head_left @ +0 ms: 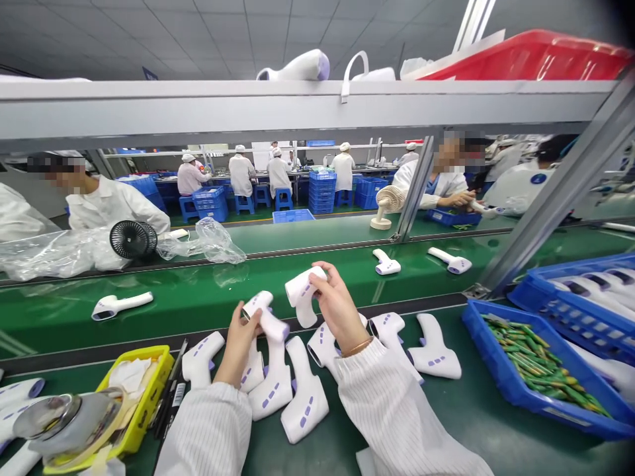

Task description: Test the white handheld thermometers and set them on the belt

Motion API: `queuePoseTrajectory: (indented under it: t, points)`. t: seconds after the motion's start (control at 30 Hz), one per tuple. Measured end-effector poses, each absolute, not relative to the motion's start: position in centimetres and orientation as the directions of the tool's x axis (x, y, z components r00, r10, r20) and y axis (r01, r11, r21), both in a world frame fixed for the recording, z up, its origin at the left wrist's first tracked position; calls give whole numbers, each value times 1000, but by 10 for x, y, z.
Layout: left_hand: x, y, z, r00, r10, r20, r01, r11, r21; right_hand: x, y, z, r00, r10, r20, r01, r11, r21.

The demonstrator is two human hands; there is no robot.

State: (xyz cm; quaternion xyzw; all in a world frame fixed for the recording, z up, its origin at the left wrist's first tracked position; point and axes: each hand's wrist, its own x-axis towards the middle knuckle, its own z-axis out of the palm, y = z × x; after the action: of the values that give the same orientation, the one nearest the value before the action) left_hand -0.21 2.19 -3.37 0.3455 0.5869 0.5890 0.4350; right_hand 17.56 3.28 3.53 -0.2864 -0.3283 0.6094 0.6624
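Note:
My left hand (241, 340) is closed around a white gun-shaped device (272, 325) with a purple part at its lower end. Higher and to the right, my right hand (338, 301) grips a second white gun-shaped device (297, 289) by its upper body, its handle pointing down. Purple buttons show on both. Beneath my hands, several more of these devices lie on the dark green worktop, among them one in front (305, 403) and one at the right (435, 357). My forearms and hands partly hide some of them.
A yellow tray (161, 377) with a metal-topped bottle stands left, beside black pens (171, 390). At right is a blue tray (501, 380) of small green-yellow pieces. Beyond runs a green conveyor belt (198, 291) carrying several devices. A metal post (546, 178) and overhead shelf (198, 109) frame the bench; co-workers sit beyond.

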Motion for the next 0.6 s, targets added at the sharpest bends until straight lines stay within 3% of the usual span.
queuePoseTrajectory:
  t: [0.17, 0.33, 0.47, 0.6]
  points:
    - [8, 13, -21, -336, 942, 8, -135, -57, 989, 172, 28, 37, 35, 984, 172, -600, 158, -784]
    - [36, -24, 20, 33, 950, 311, -71, -308, 949, 159, 18, 37, -124, 976, 178, -659, 53, -750]
    - [40, -46, 39, -10, 919, 393, 214, -382, 899, 152, 8, 38, -276, 931, 241, -701, -24, -712]
    - [40, -54, 45, 3, 906, 423, 281, -407, 869, 150, 2, 41, -292, 900, 325, -734, 7, -680]
